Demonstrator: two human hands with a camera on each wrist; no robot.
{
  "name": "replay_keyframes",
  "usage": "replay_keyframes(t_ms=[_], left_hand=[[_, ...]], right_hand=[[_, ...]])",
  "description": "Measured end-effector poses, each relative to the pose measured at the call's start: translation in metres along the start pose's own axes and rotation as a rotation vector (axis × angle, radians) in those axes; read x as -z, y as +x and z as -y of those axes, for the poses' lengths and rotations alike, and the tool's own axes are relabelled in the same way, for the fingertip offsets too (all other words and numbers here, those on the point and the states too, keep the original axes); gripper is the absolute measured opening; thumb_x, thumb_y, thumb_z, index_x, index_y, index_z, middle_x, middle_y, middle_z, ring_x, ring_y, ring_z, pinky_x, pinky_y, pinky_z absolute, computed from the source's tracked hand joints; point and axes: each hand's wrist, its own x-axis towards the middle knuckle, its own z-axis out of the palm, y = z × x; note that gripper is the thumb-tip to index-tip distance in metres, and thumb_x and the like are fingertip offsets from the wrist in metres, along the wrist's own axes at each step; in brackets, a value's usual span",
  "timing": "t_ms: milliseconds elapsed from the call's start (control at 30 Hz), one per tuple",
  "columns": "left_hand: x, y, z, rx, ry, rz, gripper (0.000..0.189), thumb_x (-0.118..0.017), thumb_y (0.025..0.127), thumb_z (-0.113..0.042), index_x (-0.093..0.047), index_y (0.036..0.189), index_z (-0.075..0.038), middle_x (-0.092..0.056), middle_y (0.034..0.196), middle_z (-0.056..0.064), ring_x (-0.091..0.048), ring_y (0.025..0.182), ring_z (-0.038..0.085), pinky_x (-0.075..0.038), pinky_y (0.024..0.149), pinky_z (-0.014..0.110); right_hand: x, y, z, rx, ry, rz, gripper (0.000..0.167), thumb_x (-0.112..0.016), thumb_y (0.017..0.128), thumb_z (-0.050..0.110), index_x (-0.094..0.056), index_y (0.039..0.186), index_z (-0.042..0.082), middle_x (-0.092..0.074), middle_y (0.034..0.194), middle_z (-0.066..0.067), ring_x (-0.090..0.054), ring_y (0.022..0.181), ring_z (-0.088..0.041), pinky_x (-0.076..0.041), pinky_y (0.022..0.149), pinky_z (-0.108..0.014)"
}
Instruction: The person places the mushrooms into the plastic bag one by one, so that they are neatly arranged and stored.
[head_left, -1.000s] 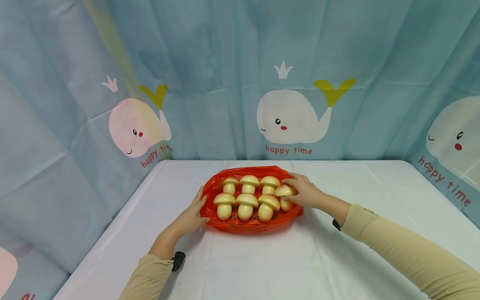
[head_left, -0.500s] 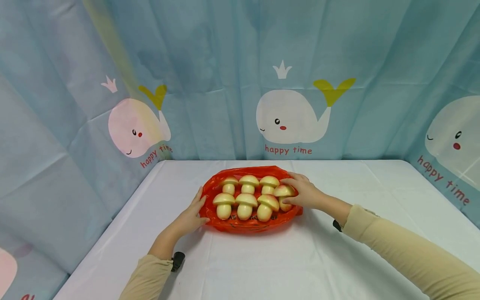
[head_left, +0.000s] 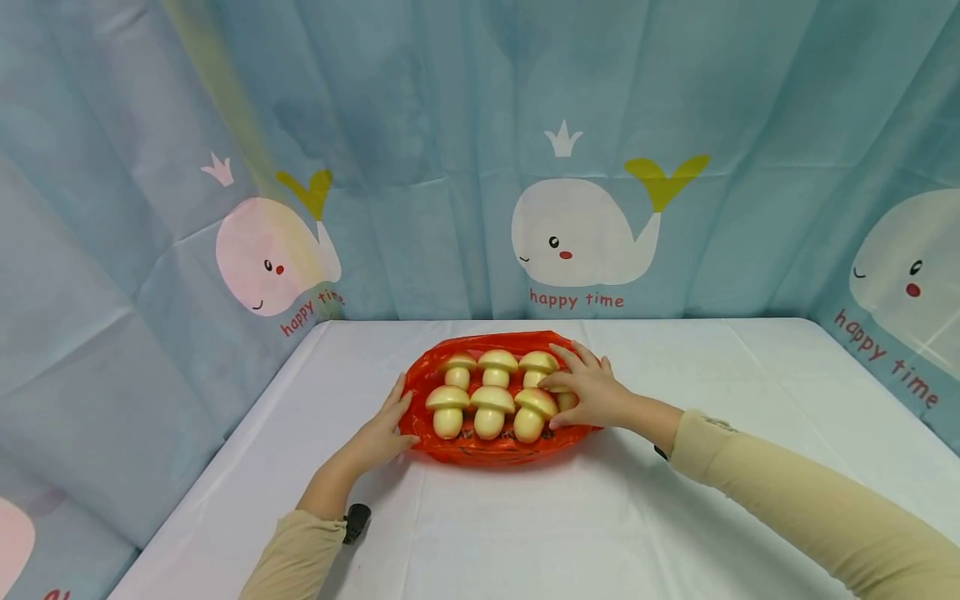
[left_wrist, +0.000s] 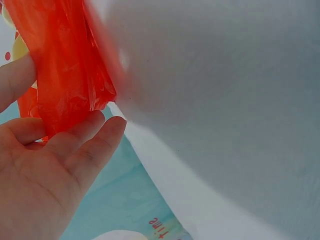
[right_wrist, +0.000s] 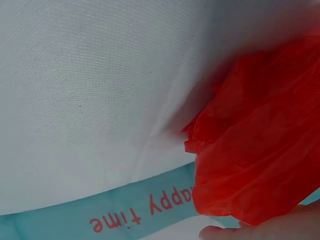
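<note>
In the head view a red plastic bag (head_left: 480, 454) lies with its mouth spread wide on the table. Inside it sit several glossy pale-yellow mushroom-shaped pieces (head_left: 491, 412) with pink-tinged caps, roughly in two rows. My left hand (head_left: 377, 437) touches the bag's left rim with loosely extended fingers; the left wrist view shows fingertips against the red plastic (left_wrist: 65, 65). My right hand (head_left: 596, 396) reaches over the right rim, fingers spread above the rightmost mushroom piece (head_left: 567, 400), which they partly cover. Most of this hand is outside the right wrist view, where crumpled red plastic (right_wrist: 255, 140) shows.
A white cloth (head_left: 525, 533) covers the table. Behind it and to the left hangs a pale-blue curtain (head_left: 450, 242) with whale prints. Each wrist carries a small black camera (head_left: 357, 523).
My right hand has shifted left from the bag's right rim, its fingers now spread farther over the rightmost mushroom piece. The left hand and the bag have stayed about where they were.
</note>
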Motion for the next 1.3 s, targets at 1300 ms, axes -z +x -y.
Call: replay_keyframes(t_ms=[1300], left_hand=[[0.009,-0.011,-0.003,0.005,0.054,-0.031,0.068,-0.058,0.093,-0.002,-0.022,0.150,0.007,0.004,0.161,0.021,-0.003,0.144,0.045,-0.018,0.111,0.062]], right_hand=[[0.041,-0.052,-0.036,-0.093,0.150,-0.110,0.046,-0.072,0.086,0.020,-0.061,0.128,0.006,-0.026,0.152,-0.025,-0.014,0.138,-0.051,-0.014,0.100,-0.078]])
